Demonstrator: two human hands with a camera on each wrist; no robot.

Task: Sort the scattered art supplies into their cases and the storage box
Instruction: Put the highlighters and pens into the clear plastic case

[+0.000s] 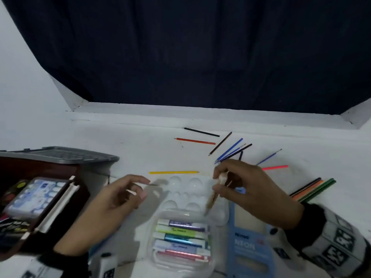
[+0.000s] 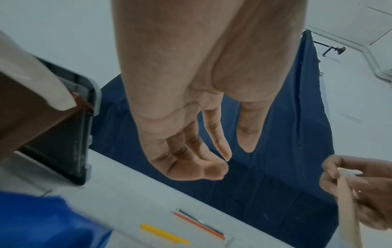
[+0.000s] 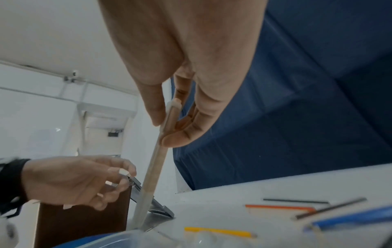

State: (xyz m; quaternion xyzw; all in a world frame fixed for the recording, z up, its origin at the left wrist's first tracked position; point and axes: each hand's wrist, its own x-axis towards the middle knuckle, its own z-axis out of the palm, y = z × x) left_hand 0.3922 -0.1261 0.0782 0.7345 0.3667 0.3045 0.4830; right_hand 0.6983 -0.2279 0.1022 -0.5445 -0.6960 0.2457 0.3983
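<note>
Head view shows the right hand [image 1: 248, 186] pinching a long tan wooden stick [image 1: 213, 197] above the white plastic paint palette [image 1: 181, 192]. Left of it, the left hand [image 1: 112, 205] hangs loose, fingers softly bent, holding nothing. Just near the palette sits a clear case of markers [image 1: 181, 240], and coloured pencils [image 1: 228, 150] lie scattered far right.

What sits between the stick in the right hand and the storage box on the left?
The left hand hovers in that path. The right hand pinches the beige stick above the white palette; the storage box stands open, already holding packs.
</note>
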